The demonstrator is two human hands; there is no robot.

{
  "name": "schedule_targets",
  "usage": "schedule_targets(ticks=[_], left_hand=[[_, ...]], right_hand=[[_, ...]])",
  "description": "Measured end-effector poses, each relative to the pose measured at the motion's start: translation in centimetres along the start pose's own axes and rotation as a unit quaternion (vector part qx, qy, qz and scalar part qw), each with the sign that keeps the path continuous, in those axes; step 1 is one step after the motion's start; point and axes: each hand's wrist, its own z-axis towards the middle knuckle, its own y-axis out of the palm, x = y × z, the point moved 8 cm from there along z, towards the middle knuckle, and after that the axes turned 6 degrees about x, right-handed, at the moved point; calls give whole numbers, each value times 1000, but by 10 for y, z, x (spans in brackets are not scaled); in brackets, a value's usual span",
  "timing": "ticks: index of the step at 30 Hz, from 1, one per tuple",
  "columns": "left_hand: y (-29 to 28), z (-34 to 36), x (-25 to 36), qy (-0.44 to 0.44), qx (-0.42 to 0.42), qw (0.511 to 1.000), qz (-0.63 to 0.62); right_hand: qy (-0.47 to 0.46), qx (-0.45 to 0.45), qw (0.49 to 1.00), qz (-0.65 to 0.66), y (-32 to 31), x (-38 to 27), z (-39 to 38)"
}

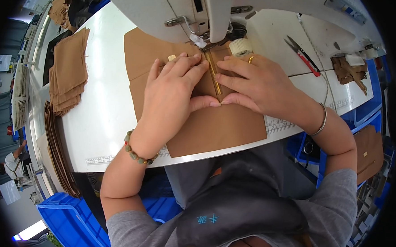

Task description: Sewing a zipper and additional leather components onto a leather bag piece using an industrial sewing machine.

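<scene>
A brown fabric panel point(216, 131) lies on the white table under the head of a sewing machine point(169, 8). A gold-toothed zipper point(214, 75) runs along its middle, its far end beside the machine's needle area. My left hand point(171, 91) rests flat on the panel left of the zipper, fingers stretched toward the machine. On the other side, my right hand point(258, 78) lies with its fingers out straight, pressing the fabric beside the teeth. Both thumb tips meet at the zipper's near end. The needle tip is too small to make out.
Brown fabric pieces point(69, 63) are stacked on the left; more folded pieces point(58, 148) hang at that edge. Red-handled snips point(304, 57) lie right of the machine, near brown scraps point(351, 73). A blue crate point(73, 224) stands below left. Another person point(15, 164) is far left.
</scene>
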Motion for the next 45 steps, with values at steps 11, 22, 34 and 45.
schedule_targets(ticks=[11, 22, 34, 45], left_hand=[[1, 8, -8, 7, 20, 1000, -4], [-7, -29, 16, -48, 21, 994, -96], [-5, -31, 33, 14, 15, 997, -80], [-7, -23, 32, 53, 8, 996, -68]], right_hand=[[6, 18, 1000, 5, 2, 4, 3], [-1, 44, 998, 46, -5, 3, 0], [-5, 32, 998, 54, -4, 1, 1], [-14, 18, 999, 34, -4, -3, 3]])
